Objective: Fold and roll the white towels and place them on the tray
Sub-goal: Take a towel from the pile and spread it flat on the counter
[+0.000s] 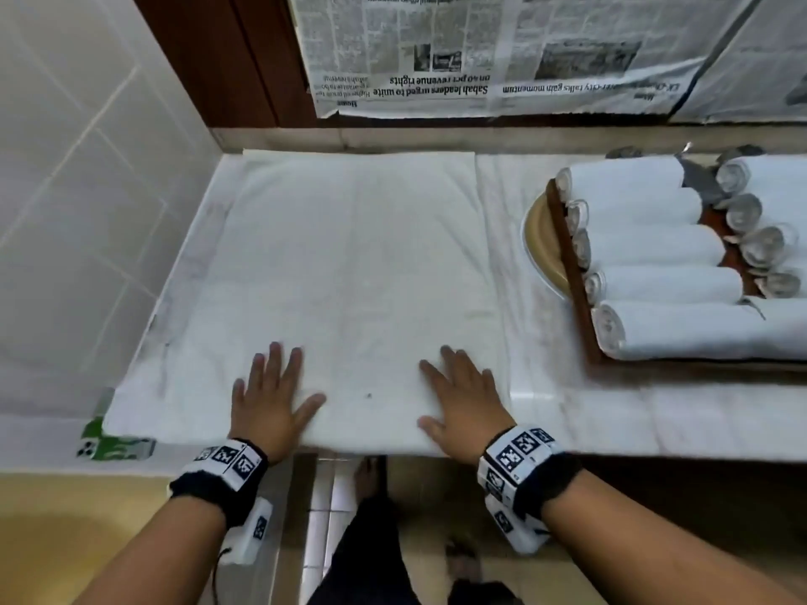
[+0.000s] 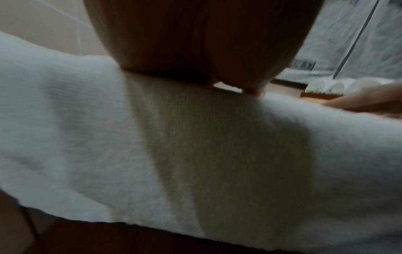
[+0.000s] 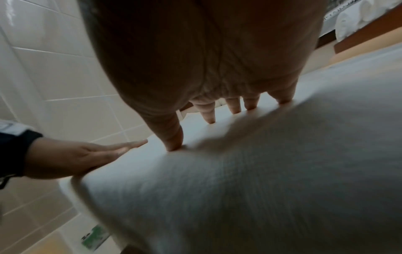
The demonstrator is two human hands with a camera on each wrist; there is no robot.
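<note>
White counter (image 1: pixel 611 412) runs along a tiled wall, with the flat white towel (image 1: pixel 349 255) spread on it as my landmark. My left hand (image 1: pixel 268 401) and right hand (image 1: pixel 463 399) lie palm down on the towel's near edge, well apart, fingers (image 3: pixel 210 113) straight and spread, grasping nothing. Right of the towel sits the wooden tray (image 1: pixel 576 281), partly over a tan plate (image 1: pixel 541 238). It holds rolled white towels (image 1: pixel 650 246) side by side in rows. Beyond the towel, newspaper (image 1: pixel 480 50) hangs on the back wall.
</note>
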